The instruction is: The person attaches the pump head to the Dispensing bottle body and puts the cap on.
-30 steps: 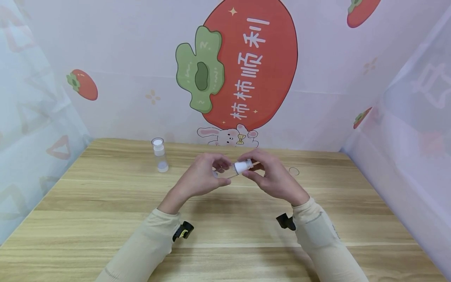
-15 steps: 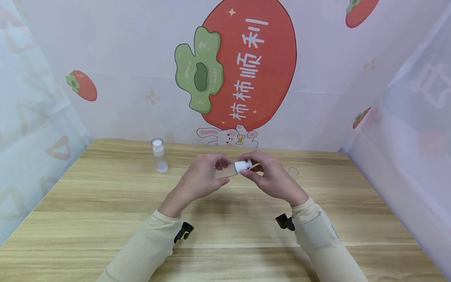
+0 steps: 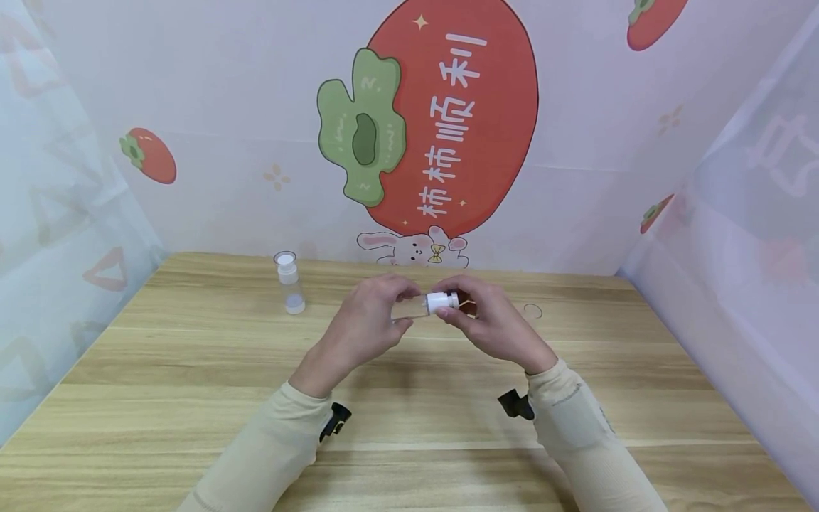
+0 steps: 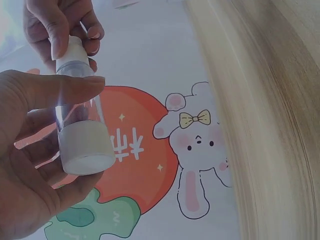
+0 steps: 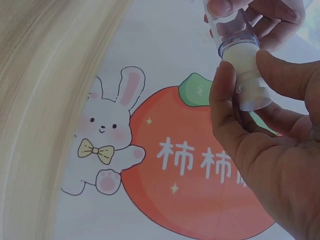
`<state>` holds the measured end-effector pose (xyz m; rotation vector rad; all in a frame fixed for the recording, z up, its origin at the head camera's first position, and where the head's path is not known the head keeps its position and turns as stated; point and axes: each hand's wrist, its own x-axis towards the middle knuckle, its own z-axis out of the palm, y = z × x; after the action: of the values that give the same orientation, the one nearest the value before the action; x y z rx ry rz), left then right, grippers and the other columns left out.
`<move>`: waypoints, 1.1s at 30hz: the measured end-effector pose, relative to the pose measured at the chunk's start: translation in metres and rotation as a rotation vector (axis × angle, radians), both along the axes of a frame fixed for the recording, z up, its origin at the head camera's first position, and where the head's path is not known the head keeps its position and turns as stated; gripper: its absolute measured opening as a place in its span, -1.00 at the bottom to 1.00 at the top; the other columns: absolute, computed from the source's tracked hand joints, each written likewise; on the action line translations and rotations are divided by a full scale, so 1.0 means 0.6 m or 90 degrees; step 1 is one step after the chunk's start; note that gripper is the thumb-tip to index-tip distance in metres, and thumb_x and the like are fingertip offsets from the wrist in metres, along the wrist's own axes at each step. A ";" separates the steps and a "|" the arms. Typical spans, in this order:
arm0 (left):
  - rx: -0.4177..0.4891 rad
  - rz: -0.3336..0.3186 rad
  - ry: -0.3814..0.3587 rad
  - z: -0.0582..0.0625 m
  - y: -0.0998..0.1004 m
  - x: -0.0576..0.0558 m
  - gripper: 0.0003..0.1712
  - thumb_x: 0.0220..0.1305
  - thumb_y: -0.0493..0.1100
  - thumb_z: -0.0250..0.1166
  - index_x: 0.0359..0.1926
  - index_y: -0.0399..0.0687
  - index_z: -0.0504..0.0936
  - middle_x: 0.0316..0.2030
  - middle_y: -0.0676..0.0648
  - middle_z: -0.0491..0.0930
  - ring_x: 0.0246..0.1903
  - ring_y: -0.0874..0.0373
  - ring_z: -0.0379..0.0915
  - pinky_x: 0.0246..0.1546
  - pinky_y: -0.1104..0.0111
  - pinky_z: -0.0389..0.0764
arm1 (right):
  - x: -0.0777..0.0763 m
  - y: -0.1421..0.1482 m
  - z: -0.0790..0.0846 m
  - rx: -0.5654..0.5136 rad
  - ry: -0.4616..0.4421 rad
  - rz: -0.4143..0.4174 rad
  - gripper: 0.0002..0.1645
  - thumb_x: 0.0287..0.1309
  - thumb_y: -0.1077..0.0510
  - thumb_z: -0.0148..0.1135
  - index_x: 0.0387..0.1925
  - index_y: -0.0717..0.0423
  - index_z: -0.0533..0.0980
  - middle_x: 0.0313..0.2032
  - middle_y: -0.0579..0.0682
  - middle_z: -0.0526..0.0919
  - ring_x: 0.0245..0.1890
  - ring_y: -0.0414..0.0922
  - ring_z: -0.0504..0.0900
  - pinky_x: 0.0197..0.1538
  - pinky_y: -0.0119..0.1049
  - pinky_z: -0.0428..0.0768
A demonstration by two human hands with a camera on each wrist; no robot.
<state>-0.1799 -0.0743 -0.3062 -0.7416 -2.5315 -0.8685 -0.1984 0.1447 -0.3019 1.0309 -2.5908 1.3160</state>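
Note:
A small clear pump bottle is held lying nearly level above the table, its white pump top pointing right. My left hand grips the clear body between thumb and fingers. In the left wrist view its white base faces the camera. My right hand pinches the white top. From the right wrist, thumb and forefinger show on either side of the white collar. Whether collar and body are fully joined I cannot tell.
A similar bottle stands upright at the back left, a clear cap over its white top. A thin ring lies to the right of my right hand. Behind the wooden table rises a printed backdrop.
The bottle has turned from a slight tilt to nearly level. My left hand has shifted slightly left along the body. The right hand stays on the white top.

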 end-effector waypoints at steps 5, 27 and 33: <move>-0.025 0.009 0.022 0.000 0.002 0.001 -0.55 -0.04 -0.41 0.59 -0.06 -0.17 0.73 -0.11 -0.05 0.71 -0.13 0.02 0.64 -0.08 0.13 0.66 | 0.001 -0.002 0.001 0.002 -0.006 -0.003 -0.74 0.30 0.29 0.33 0.01 0.16 0.60 -0.20 -0.07 0.65 -0.29 -0.06 0.60 -0.20 -0.26 0.68; 0.010 0.050 -0.051 -0.003 -0.005 -0.007 -0.53 -0.02 -0.38 0.59 -0.03 -0.17 0.71 -0.13 -0.09 0.72 -0.17 0.03 0.64 -0.07 0.16 0.66 | -0.020 0.055 0.014 0.088 -0.023 -0.072 -0.38 0.19 0.19 0.47 0.24 0.18 0.46 0.09 0.09 0.60 0.00 0.02 0.62 0.10 0.01 0.60; 0.023 0.055 -0.042 -0.006 -0.007 -0.011 -0.53 -0.02 -0.41 0.58 -0.03 -0.21 0.69 -0.11 -0.10 0.71 -0.15 0.02 0.66 -0.04 0.16 0.65 | -0.037 0.082 0.010 0.111 -0.017 -0.119 -0.41 0.22 0.23 0.42 0.25 0.22 0.45 0.13 0.16 0.58 0.04 0.09 0.60 0.10 0.07 0.59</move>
<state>-0.1864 -0.0788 -0.3101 -0.5962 -2.5773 -0.9213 -0.2205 0.1938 -0.2961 0.7722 -2.7815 1.0859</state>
